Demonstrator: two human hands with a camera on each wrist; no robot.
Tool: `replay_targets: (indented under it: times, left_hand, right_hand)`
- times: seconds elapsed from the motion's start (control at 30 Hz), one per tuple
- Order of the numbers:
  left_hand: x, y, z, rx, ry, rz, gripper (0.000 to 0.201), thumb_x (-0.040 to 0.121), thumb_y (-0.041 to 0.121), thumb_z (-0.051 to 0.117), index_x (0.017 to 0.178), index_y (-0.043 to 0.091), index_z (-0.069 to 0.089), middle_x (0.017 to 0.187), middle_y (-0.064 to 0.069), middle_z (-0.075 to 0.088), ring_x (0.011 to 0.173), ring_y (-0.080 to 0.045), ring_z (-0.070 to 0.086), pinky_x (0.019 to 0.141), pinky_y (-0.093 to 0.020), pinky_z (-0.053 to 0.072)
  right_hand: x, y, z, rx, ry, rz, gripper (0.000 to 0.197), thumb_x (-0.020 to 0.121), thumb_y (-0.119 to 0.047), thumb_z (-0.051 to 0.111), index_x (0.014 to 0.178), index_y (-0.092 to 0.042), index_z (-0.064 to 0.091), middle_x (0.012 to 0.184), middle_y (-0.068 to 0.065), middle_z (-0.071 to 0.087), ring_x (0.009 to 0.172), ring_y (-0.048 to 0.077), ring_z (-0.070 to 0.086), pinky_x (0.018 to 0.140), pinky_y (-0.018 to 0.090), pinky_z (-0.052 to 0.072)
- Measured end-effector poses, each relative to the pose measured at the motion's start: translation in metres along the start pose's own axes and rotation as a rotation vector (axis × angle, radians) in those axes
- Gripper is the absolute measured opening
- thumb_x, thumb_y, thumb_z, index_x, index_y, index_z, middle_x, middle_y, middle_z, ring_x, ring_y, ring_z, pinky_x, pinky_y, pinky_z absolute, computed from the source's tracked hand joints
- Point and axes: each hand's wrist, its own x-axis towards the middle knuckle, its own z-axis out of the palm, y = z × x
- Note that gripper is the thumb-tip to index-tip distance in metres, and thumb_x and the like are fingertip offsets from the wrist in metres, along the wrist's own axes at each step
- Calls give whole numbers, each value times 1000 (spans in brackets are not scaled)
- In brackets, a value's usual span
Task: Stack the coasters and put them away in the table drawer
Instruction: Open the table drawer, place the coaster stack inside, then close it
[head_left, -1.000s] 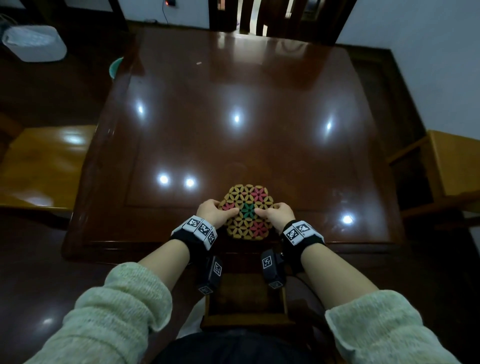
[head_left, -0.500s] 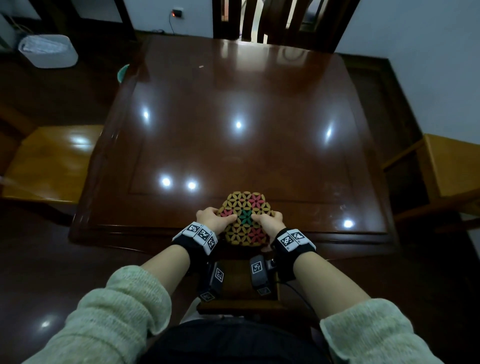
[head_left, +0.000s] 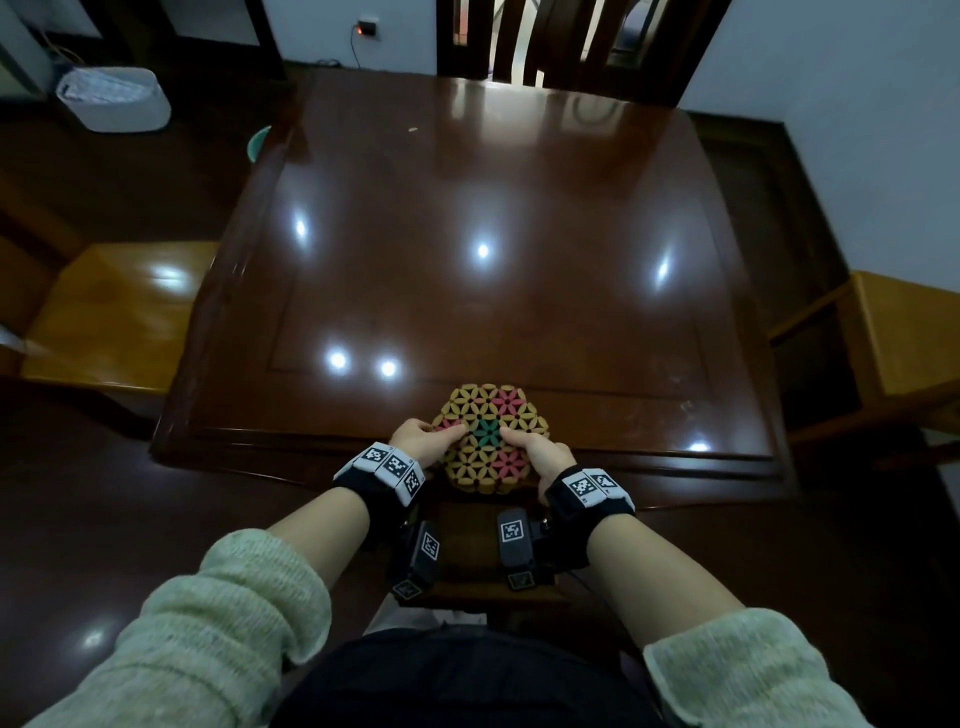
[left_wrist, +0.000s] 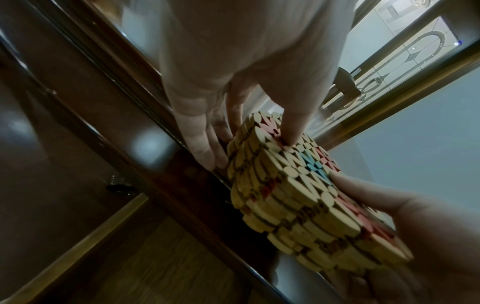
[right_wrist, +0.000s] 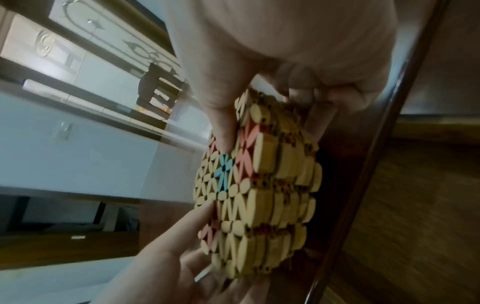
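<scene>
- We find the stack of coasters (head_left: 488, 439) at the near edge of the table (head_left: 519, 208), its near part overhanging that edge above the open drawer (head_left: 467, 551).
- The coasters are woven of tan petal-shaped pieces with pink flowers and one teal flower at the centre; the wrist views show several layers at the side of the stack (left_wrist: 293, 205), roughly aligned.
- The left hand (head_left: 415, 441) grips the left side of the stack: in the left wrist view its thumb presses on the top face and its fingers (left_wrist: 205, 144) run down along the side, against the table edge.
- The right hand (head_left: 540, 457) grips the right side: in the right wrist view its thumb lies across the top face towards the teal flower, with its fingers (right_wrist: 306, 92) curled under the stack.
- We cannot tell whether the far part of the stack rests on the table surface or is lifted clear of it.
- The drawer stands pulled out beneath the table edge, between the two forearms; its interior is largely hidden by the wrist cameras.
- Both sleeves (head_left: 218, 639) are pale knit, pushed back from the forearms; each wrist carries a black band with printed markers.
- Around the table we note a yellow wooden chair (head_left: 114, 317) at the left, another at the right, and a dark chair at the far side.
- A white basket (head_left: 111, 98) stands on the floor at the upper left.
</scene>
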Motion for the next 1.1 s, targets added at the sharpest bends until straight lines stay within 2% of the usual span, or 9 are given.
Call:
replay_targets:
  times: [0.2,0.3,0.37,0.53,0.63,0.77,0.83,0.97,1.1]
  left_hand:
    - [-13,-25,-16,-178,-188,-178,69,77,51,69,126,5,52,113,-13,64,94,-27,63,76,-35,52]
    - [-25,-35,-14,-299,-282,-156,53,85,39,65,125,6,53,109,-14,64,93,-25,63,75,-33,51]
    - [-31,-41,-13,-362,-302,-131,48,87,32,66,124,5,53,111,-15,63,96,-27,63,76,-34,53]
    - [-46,-58,-12,-378,-296,-115,46,85,27,69,122,3,55,111,-17,66,98,-28,64,78,-36,55]
    - [-54,-71,-12,-376,-279,-117,48,84,26,70,122,1,55,112,-18,65,102,-30,64,82,-37,55]
    - [-65,-88,-15,-373,-255,-142,51,83,27,71,124,0,56,113,-17,65,102,-30,63,84,-38,55]
    - [-71,-97,-16,-374,-246,-163,51,83,27,71,124,0,56,114,-17,64,102,-30,63,83,-37,55]
    - [-80,-110,-19,-347,-245,-207,50,83,28,71,123,2,55,111,-16,64,99,-28,63,71,-34,54]
    - [-76,-114,-23,-290,-237,-263,52,82,29,72,123,2,54,107,-14,63,90,-24,65,56,-31,55]
  right_hand:
    - [-11,16,-6,44,-83,8,95,62,-31,87,140,0,42,128,17,62,111,31,63,96,42,51]
    - [-19,23,-10,15,-161,19,75,71,-30,82,133,-2,51,119,15,68,98,26,68,68,33,55]
    - [-25,29,-14,-26,-225,26,60,78,-30,77,128,-4,57,112,13,71,91,24,70,60,29,54]
    - [-35,43,-26,-94,-301,45,36,83,-34,71,109,-9,67,101,9,74,94,24,69,93,34,51]
    - [-45,57,-28,-187,-271,75,44,76,-46,74,107,-15,69,104,4,75,94,20,67,76,28,45]
    - [-53,77,-26,-214,-242,95,63,64,-50,82,115,-16,66,110,5,73,107,24,65,101,36,47]
    - [-50,86,-26,-225,-264,95,75,55,-50,85,117,-14,65,111,7,73,108,26,65,103,40,47]
    - [-66,92,-22,-223,-309,157,45,80,-43,73,107,-9,62,100,9,70,90,23,66,73,32,54]
    - [-68,99,-18,-210,-263,154,60,77,-52,70,122,-15,56,125,8,61,114,29,58,102,45,44]
